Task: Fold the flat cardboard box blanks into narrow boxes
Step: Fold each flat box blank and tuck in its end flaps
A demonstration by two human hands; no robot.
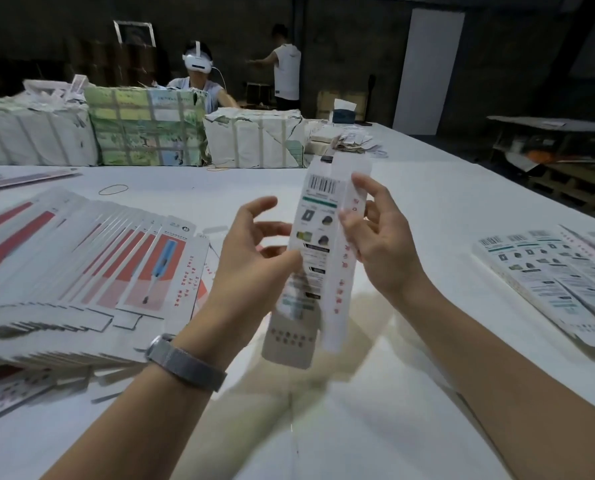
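A long narrow white box blank (pixel 315 244), printed with a barcode, small pictures and red characters, stands almost upright in the air above the white table (pixel 358 427). My left hand (pixel 251 251) pinches its left edge about halfway down, thumb on the printed face, other fingers spread. My right hand (pixel 375 237) holds the right side panel between thumb and fingers, fingertips near the top. A wide fanned stack of flat blanks (pixel 92 271) with red panels lies to the left. Several blanks lying back side up (pixel 559 271) sit at the right.
Wrapped, strapped bundles (pixel 147 129) line the far side of the table, with loose paper scraps (pixel 351 140) beside them. A rubber band (pixel 113 189) lies on the table. One person in a headset (pixel 199 77) sits behind the bundles and another (pixel 285 74) stands further back.
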